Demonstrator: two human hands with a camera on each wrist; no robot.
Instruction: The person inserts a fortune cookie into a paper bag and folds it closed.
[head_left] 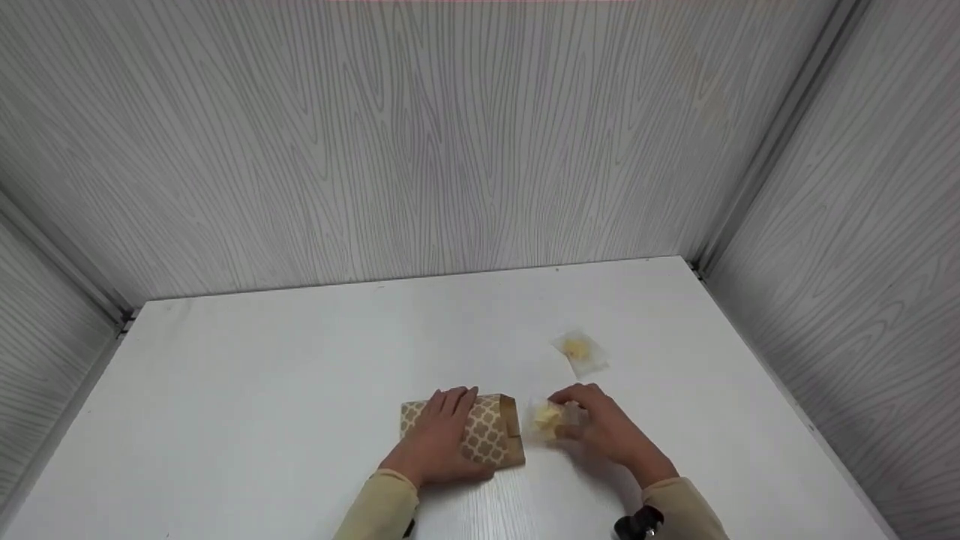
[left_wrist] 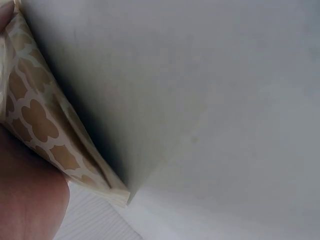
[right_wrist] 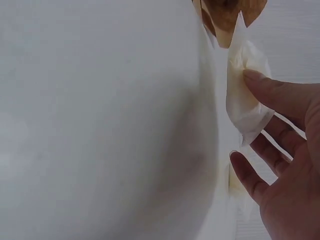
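Note:
A brown paper bag [head_left: 487,431] with a pale quatrefoil pattern lies flat on the white table, its open mouth facing right. My left hand [head_left: 442,442] holds it from above, fingers across it toward the far edge and thumb along the near edge. In the left wrist view the patterned bag [left_wrist: 40,115] bulges beside the hand. Just right of the mouth, my right hand [head_left: 600,424] pinches a small translucent packet [head_left: 546,420] with pale yellow contents. The right wrist view shows the thumb pressed on the packet [right_wrist: 245,95], some fingers behind it.
Farther back and to the right, a second translucent packet [head_left: 581,351] with yellow contents lies on the white table [head_left: 262,375]. Grey wood-grain panels [head_left: 420,150] stand along the table's back and both sides.

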